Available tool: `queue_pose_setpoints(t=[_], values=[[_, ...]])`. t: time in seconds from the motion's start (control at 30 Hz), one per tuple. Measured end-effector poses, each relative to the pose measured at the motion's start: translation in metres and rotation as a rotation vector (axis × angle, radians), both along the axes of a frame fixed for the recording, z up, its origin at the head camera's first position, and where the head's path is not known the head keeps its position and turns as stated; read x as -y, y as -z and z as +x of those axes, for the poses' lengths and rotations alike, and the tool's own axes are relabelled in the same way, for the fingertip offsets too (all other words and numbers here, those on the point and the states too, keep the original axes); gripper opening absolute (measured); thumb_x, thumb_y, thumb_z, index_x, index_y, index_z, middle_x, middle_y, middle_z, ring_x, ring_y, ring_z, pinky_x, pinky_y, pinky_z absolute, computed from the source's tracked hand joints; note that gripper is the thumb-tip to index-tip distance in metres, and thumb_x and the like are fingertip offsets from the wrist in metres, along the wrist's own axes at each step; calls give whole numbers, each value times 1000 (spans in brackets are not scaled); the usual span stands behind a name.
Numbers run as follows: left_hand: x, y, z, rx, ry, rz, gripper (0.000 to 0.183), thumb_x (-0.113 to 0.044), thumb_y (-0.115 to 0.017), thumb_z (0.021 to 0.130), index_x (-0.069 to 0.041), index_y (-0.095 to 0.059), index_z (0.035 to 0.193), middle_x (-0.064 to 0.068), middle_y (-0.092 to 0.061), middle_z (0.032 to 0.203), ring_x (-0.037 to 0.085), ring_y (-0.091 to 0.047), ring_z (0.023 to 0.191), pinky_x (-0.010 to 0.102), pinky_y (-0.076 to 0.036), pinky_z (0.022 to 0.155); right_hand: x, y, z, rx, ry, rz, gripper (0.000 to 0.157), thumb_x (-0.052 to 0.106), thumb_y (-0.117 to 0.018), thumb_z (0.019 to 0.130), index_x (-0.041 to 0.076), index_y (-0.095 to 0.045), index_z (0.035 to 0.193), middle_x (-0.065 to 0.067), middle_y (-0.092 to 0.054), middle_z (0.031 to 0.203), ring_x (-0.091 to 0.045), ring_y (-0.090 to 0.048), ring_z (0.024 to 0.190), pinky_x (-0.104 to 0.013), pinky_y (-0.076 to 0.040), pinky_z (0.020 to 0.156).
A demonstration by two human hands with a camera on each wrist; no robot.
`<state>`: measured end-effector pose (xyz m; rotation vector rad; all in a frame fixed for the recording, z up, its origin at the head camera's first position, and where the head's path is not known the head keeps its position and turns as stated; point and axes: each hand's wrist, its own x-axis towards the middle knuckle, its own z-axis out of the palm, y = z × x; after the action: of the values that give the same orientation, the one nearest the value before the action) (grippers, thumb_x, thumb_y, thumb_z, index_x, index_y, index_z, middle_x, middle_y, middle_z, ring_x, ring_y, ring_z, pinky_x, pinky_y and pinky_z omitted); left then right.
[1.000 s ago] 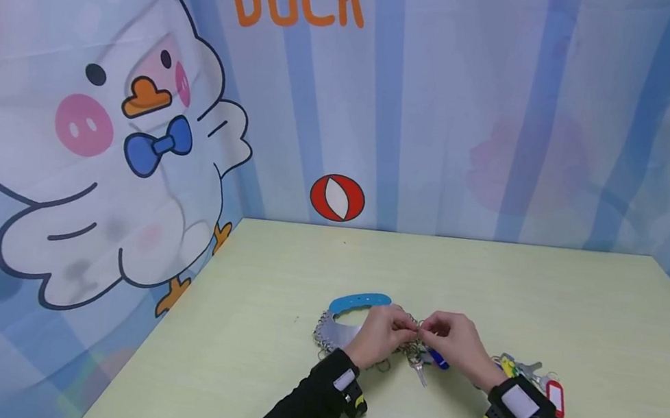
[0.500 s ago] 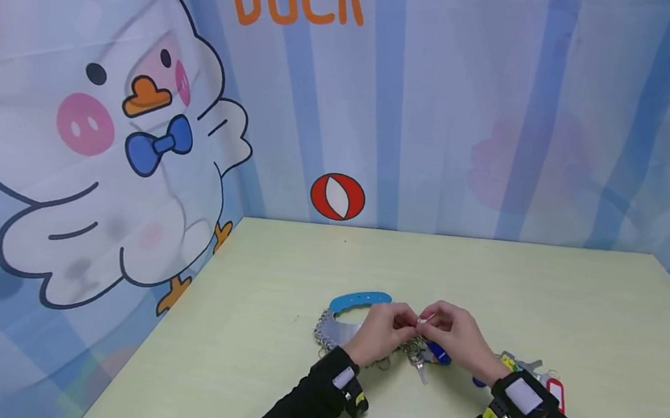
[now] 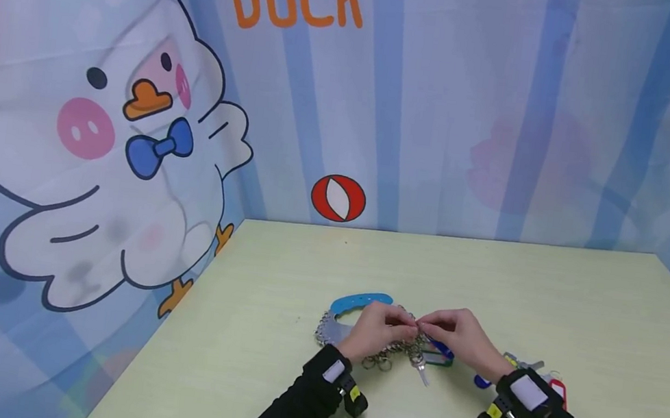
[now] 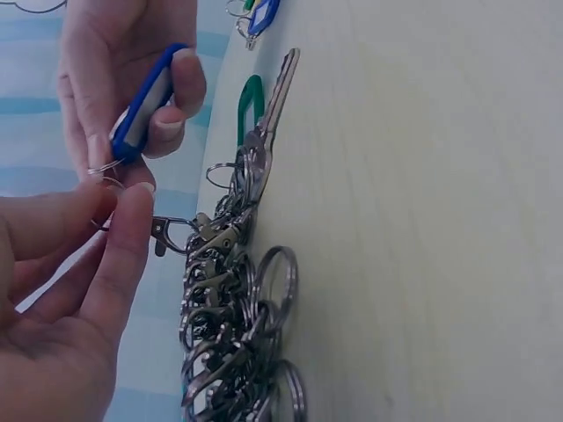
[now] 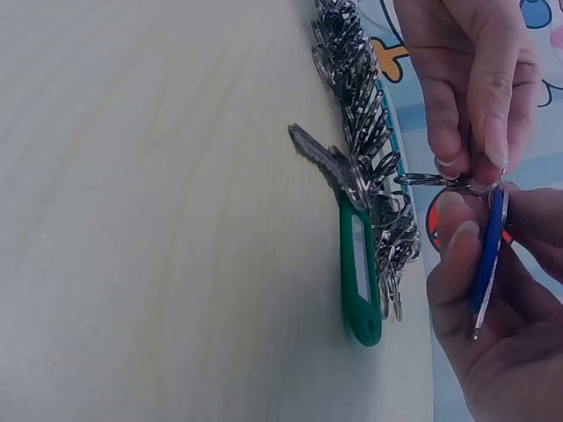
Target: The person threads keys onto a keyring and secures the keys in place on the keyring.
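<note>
Black sleeves (image 3: 287,407) enter along the bottom edge of the head view. At lower right, partly hidden by the right wrist, a red tag (image 3: 559,386) lies among other tags and keys on the tabletop (image 3: 218,361). Low in the centre lies a key (image 5: 318,155) with a green tag (image 5: 361,272), beside bunched metal clasps (image 4: 220,330). Just above, the left hand (image 3: 378,330) has its fingers clamped on a small metal ring, while the right hand's (image 3: 464,337) fingers pinch a blue tag (image 4: 151,102). Farther back is a curved blue strip (image 3: 362,300), then the duck backdrop (image 3: 444,125).
</note>
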<state>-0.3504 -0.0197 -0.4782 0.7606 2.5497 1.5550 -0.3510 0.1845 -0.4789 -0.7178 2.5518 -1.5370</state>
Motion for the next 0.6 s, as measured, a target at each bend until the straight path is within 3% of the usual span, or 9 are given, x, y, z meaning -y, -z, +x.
queue_pose_setpoints(t=[0.2, 0.33, 0.47, 0.6], values=[[1, -1, 1, 87, -32, 72, 13, -11, -66, 90, -5, -73, 99, 11, -72, 94, 2, -65, 78, 19, -52, 72, 2, 0, 1, -164, -18, 76, 15, 12, -65, 91, 7, -72, 102, -7, -73, 96, -4, -62, 79, -19, -50, 67], [-2, -1, 3, 101, -52, 113, 14, -10, -67, 89, -2, -66, 101, 14, -73, 96, 11, -70, 81, 23, -55, 74, 6, -1, 4, -276, 10, 125, 8, 9, -67, 89, 9, -73, 94, -1, -72, 85, -1, -55, 69, -20, -46, 59], [-4, -3, 6, 108, -104, 152, 14, -6, -66, 89, 1, -63, 101, 19, -72, 98, 19, -70, 83, 27, -56, 74, 9, 0, 6, -297, 74, 124, 5, 7, -67, 88, 9, -72, 90, 0, -71, 81, 0, -52, 67, -19, -44, 58], [-6, -3, 9, 135, -151, 174, 12, -5, -66, 89, 3, -68, 98, 21, -70, 95, 16, -65, 76, 27, -56, 68, 11, 1, 9, -243, 144, 102, 5, 10, -68, 88, 8, -72, 90, -1, -71, 83, -2, -53, 68, -19, -44, 60]])
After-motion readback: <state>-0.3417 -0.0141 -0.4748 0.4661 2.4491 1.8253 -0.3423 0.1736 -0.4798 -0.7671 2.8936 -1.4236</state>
